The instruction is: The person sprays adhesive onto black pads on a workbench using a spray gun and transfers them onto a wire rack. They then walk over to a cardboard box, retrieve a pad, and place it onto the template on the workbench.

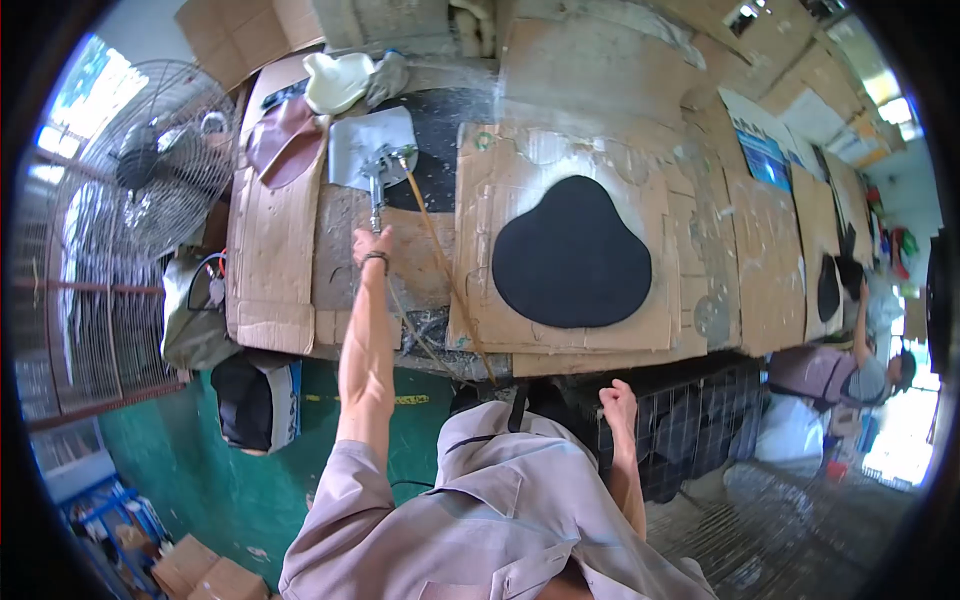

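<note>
My left hand (pixel 372 246) reaches forward over the bench, its fingers closed around the lower end of a metal spray gun (pixel 377 195). The gun's head lies over a light grey square plate (pixel 350 150). An amber hose (pixel 430 235) runs from the fitting near its head down to the bench's front edge. My right hand (pixel 620 402) is curled into a loose fist beside my body, short of the bench edge, with nothing visible in it. A black, rounded three-lobed pad (pixel 572 255) lies flat on a cardboard sheet (pixel 480 290), touched by neither hand.
A caged fan (pixel 140 165) stands left of the bench. A cream-coloured container (pixel 338 82) and a brownish-red piece (pixel 285 143) sit at the back left. Under the bench is a wire cage (pixel 690 430). Another person (pixel 850 375) works at the far right.
</note>
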The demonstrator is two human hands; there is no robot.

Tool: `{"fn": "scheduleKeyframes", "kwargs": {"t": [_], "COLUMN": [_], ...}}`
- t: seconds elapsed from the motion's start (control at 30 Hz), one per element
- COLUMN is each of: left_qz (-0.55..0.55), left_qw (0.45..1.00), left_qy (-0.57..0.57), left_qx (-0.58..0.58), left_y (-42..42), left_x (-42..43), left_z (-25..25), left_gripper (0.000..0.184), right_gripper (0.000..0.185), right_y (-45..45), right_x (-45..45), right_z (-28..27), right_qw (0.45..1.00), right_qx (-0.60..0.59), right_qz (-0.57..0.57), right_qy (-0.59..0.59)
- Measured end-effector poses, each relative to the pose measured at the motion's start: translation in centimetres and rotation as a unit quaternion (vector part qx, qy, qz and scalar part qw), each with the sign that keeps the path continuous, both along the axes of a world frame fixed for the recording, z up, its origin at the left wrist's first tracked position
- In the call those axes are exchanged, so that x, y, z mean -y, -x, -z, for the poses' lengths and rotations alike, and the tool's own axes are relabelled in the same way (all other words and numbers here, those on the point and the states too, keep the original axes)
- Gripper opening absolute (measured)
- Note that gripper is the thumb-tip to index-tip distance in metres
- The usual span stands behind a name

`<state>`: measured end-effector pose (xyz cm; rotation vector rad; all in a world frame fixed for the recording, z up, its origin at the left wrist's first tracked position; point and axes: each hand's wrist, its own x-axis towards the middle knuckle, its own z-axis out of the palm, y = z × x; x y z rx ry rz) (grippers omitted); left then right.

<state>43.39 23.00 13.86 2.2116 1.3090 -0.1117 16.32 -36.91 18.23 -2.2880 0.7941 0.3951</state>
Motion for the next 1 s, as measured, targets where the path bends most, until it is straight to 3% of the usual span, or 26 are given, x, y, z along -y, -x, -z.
{"fn": "scheduleKeyframes", "kwargs": {"t": [0.03,0.07,0.13,0.17,0.33,0.47,0.53,0.57,0.6,0.63,0.67,0.7,0.73,0.77,0.8,0.87,0.9,0.93,0.97,1.0], "left_qz": [-0.009,-0.019,-0.092,-0.088,-0.054,0.048,0.058,0.114,0.132,0.216,0.246,0.318,0.367,0.395,0.514,0.566,0.552,0.525,0.499,0.46], "left_qw": [0.975,0.9,0.743,0.716,0.705,0.744,0.712,0.751,0.723,0.728,0.748,0.722,0.713,0.698,0.65,0.604,0.62,0.674,0.745,0.776], "left_qy": [0.214,0.42,0.601,0.61,0.563,0.465,0.511,0.452,0.512,0.433,0.44,0.446,0.445,0.448,0.362,0.344,0.322,0.267,0.183,0.1], "left_qx": [0.06,0.112,0.28,0.329,0.429,0.478,0.478,0.469,0.444,0.486,0.431,0.424,0.399,0.395,0.427,0.443,0.456,0.445,0.403,0.42], "left_y": [-0.4,-1.0,-0.5,-0.2,6.7,16.5,20.6,22.8,24.6,25.7,27.3,28.6,28.9,28.7,27.7,26.5,25.9,25.4,24.5,22.7], "left_x": [-2.3,-3.0,0.4,1.3,11.5,24.5,31.4,34.6,37.3,40.1,42.1,44.1,45.3,46.4,46.5,46.6,46.1,45.1,44.2,43.4], "left_z": [1.8,3.2,-2.4,-3.5,-11.9,-20.4,-22.1,-22.8,-23.8,-24.0,-24.8,-22.4,-23.2,-23.9,-24.2,-24.3,-23.2,-21.9,-19.7,-16.3], "left_gripper": [0.064,0.062,0.053,0.051,0.038,0.027,0.02,0.018,0.024,0.032,0.038,0.043,0.047,0.049,0.059,0.064,0.049,0.035,0.033,0.042], "right_gripper": [0.053,0.05,0.049,0.046,0.039,0.053,0.065,0.071,0.076,0.08,0.075,0.064,0.051,0.044,0.041,0.036,0.036,0.035,0.034,0.03], "right_y": [1.3,2.7,4.1,3.9,-1.4,-6.6,-8.5,-9.0,-9.3,-9.3,-8.8,-7.6,-6.9,-6.9,-5.7,-3.9,-3.0,-1.8,-0.5,0.8], "right_x": [-1.1,-1.3,-2.5,-3.2,-7.7,-11.1,-11.4,-11.5,-11.4,-11.1,-9.5,-8.7,-6.7,-4.6,-2.7,0.7,2.7,4.2,5.4,6.7], "right_z": [-0.8,0.5,0.0,-1.0,-10.0,-19.3,-23.6,-25.5,-27.2,-28.8,-30.1,-31.0,-32.3,-31.6,-31.7,-31.3,-30.9,-30.7,-31.0,-30.9], "right_qw": [1.0,1.0,1.0,0.999,0.975,0.921,0.891,0.873,0.852,0.842,0.859,0.894,0.912,0.873,0.878,0.874,0.866,0.877,0.884,0.882], "right_qx": [-0.016,-0.011,-0.001,0.019,0.162,0.271,0.284,0.318,0.351,0.367,0.358,0.323,0.288,0.384,0.368,0.373,0.378,0.374,0.369,0.369], "right_qz": [0.016,-0.01,-0.016,-0.031,-0.146,-0.179,-0.232,-0.244,-0.255,-0.249,-0.276,-0.183,-0.142,-0.182,-0.124,-0.082,-0.087,-0.073,-0.074,-0.065], "right_qy": [-0.018,0.027,-0.011,-0.04,-0.041,-0.216,-0.268,-0.279,-0.292,-0.307,-0.241,-0.25,-0.255,-0.241,-0.279,-0.302,-0.316,-0.293,-0.278,-0.287]}}
